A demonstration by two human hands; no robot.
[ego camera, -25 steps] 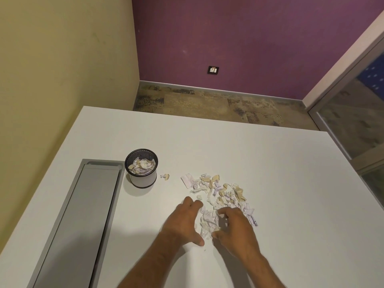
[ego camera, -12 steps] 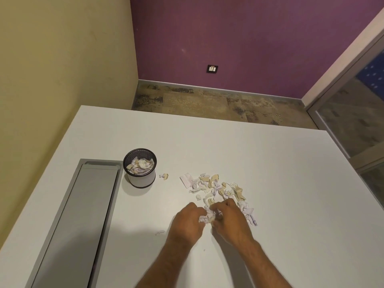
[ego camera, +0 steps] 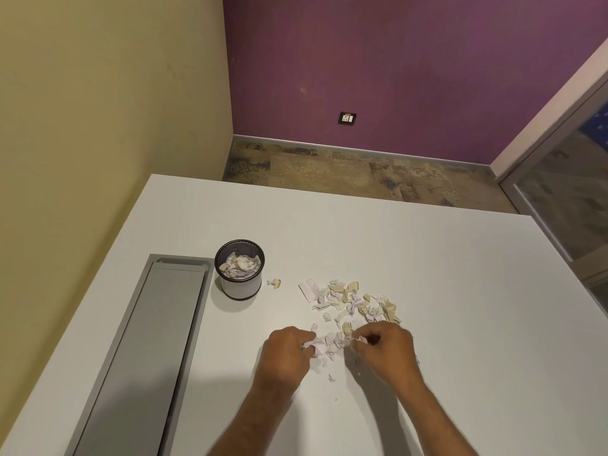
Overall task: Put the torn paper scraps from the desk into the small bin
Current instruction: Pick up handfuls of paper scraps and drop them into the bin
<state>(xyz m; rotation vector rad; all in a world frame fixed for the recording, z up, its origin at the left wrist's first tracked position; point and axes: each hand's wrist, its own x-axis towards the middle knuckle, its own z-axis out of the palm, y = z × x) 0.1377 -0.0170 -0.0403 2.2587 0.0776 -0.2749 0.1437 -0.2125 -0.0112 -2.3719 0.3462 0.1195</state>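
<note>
Dim warm indoor light, soft shadows under arms w/ slight wide-angle bend at edges; focus fairly sharp.

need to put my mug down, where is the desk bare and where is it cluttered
Bare: the desk beyond the scraps to its far edge, and its right side. Crowded: the scraps from the bin to both hands, left hand and right hand gripping paper. The grey panel takes the left.

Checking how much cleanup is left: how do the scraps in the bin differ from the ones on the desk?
The torn paper scraps inside the small black mesh bin sit packed together, while the white and beige torn paper scraps on the white desk lie spread loose. The bin's scraps are untouched; the left hand and right hand grip some desk scraps. Both mix white and beige.
</note>
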